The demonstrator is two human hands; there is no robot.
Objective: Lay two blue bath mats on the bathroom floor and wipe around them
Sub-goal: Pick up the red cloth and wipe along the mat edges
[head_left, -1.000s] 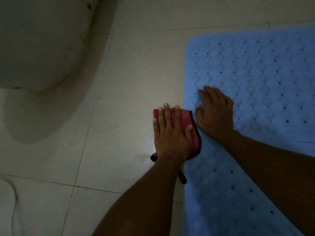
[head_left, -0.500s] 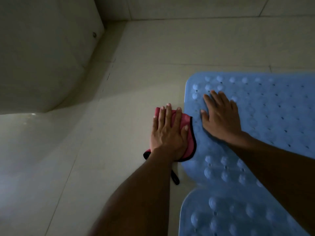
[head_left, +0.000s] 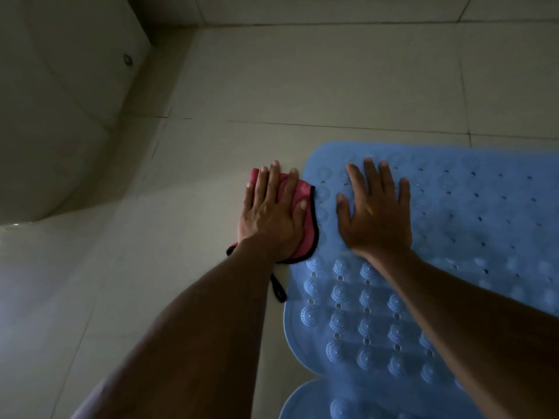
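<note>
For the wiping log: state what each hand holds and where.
Neither grips anything. Left hand presses flat on the pink cloth, covering most of it; right hand lies flat on the blue mat.

At your upper left stands a pale curved fixture [head_left: 60, 116] with a small round fastener [head_left: 128, 59] on its side. Pale floor tiles [head_left: 302, 80] with thin grout lines [head_left: 332, 126] meet the tiled wall [head_left: 302, 7].
</note>
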